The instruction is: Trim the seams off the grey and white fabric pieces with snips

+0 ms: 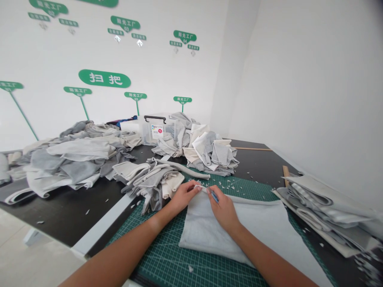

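A light grey cloth (263, 223) lies flat across the green cutting mat (161, 255). At the cloth's far left corner, my left hand (186, 194) is closed, pinching the edge between thumb and fingers. Beside it, my right hand (223, 207) is closed around a small blue tool (214, 195), near the same edge. Its working end is hidden, so the exact kind does not show. Small scraps of lint are scattered on the mat just beyond the hands.
Left of the mat lies a bundle of folded grey cloths (149, 179). A large cloth heap (74, 155) covers the table's left side. Behind are another cloth pile (209, 149) and a clear plastic box (146, 133). Stacked fabric (326, 211) and a wooden strip (286, 175) lie right.
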### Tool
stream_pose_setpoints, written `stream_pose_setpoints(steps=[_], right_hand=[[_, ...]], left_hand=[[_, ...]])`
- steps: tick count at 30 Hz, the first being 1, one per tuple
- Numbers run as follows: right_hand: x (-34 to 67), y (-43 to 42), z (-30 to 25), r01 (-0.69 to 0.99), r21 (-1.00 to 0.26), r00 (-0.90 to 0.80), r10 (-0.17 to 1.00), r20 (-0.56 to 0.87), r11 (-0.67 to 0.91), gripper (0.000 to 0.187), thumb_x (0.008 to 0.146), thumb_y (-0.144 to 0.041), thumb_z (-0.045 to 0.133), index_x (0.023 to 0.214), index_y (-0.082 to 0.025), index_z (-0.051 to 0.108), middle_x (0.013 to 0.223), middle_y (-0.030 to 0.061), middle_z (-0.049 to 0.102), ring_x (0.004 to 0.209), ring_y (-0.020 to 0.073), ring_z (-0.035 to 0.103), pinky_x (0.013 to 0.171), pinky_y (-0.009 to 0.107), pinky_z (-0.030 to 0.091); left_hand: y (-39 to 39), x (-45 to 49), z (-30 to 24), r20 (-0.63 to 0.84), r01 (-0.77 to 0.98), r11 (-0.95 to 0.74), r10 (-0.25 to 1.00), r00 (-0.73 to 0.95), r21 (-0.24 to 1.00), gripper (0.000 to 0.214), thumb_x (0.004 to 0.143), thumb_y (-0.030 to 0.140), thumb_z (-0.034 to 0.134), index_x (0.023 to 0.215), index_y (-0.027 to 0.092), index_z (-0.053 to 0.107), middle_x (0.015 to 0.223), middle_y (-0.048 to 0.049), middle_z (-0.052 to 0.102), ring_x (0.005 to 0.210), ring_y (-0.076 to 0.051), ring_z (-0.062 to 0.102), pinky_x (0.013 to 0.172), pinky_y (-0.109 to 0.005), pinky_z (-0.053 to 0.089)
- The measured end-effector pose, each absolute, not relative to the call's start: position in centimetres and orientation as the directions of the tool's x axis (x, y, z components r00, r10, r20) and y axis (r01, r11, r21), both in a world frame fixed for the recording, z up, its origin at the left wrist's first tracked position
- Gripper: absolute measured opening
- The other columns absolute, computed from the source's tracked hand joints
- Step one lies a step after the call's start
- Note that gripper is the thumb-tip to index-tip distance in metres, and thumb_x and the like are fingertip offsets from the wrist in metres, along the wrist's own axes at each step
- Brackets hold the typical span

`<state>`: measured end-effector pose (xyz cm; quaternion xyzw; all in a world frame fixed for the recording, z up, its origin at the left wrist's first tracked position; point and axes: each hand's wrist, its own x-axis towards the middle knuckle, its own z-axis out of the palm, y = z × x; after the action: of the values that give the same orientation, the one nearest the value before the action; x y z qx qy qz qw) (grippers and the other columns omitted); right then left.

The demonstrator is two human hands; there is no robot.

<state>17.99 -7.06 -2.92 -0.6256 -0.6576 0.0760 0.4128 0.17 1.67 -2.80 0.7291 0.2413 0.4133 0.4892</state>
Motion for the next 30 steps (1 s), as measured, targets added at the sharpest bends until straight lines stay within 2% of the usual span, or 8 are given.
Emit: stream_pose_setpoints(steps=[4,12,21,25,30], right_hand=[[18.13,-7.05,-3.04,0.766,-0.614,0.138,0.884,0.447,0.191,0.027,0.103,-0.045,0.040,0.108,-0.028,0.061,0.096,0.0005,0.073,0.086,0.0230,0.071,0.076,0.028,0.047],[18.17,-6.97,-3.27,0.777,-0.600,0.127,0.886,0.446,0.190,0.026,0.104,-0.045,0.041,0.109,-0.028,0.060,0.097,0.0004,0.073,0.087,0.0228,0.071,0.076,0.027,0.046],[18.25,-7.00,-3.23,0.774,-0.607,0.139,0.886,0.443,0.181,0.024,0.104,-0.043,0.040,0.109,-0.029,0.058,0.092,-0.0003,0.071,0.082,0.0232,0.070,0.074,0.028,0.046],[18.26,-6.98,-3.26,0.775,-0.610,0.152,0.888,0.434,0.165,0.025,0.104,-0.045,0.040,0.108,-0.029,0.058,0.090,-0.0008,0.071,0.080,0.0229,0.070,0.074,0.028,0.046],[18.23,-6.95,-3.20,0.778,-0.602,0.135,0.888,0.440,0.180,0.028,0.104,-0.048,0.039,0.108,-0.029,0.059,0.095,-0.0001,0.072,0.084,0.0226,0.071,0.074,0.027,0.047]], left_hand=[[1.73,0.22,-2.82,0.362,-0.061,-0.398,0.748,0.555,0.915,0.032,0.093,0.046,0.061,0.097,0.015,0.069,0.092,-0.0041,0.066,0.088,-0.018,0.058,0.081,-0.027,0.044],[1.47,0.39,-2.82,0.334,-0.084,-0.353,0.744,0.579,0.932,0.036,0.092,0.050,0.061,0.092,0.014,0.065,0.082,-0.0014,0.059,0.077,-0.015,0.052,0.072,-0.025,0.041],[1.63,0.44,-3.29,0.269,-0.070,-0.289,0.737,0.621,0.955,0.041,0.088,0.055,0.064,0.093,0.015,0.064,0.076,-0.0001,0.059,0.069,-0.013,0.051,0.065,-0.024,0.038],[1.65,0.49,-3.26,0.254,-0.075,-0.262,0.762,0.595,0.962,0.043,0.087,0.056,0.065,0.092,0.013,0.066,0.077,-0.0016,0.062,0.070,-0.014,0.052,0.066,-0.024,0.039],[1.73,0.40,-3.13,0.253,-0.090,-0.244,0.805,0.537,0.966,0.043,0.087,0.055,0.064,0.095,0.013,0.069,0.089,-0.0051,0.066,0.081,-0.017,0.055,0.073,-0.026,0.041]])
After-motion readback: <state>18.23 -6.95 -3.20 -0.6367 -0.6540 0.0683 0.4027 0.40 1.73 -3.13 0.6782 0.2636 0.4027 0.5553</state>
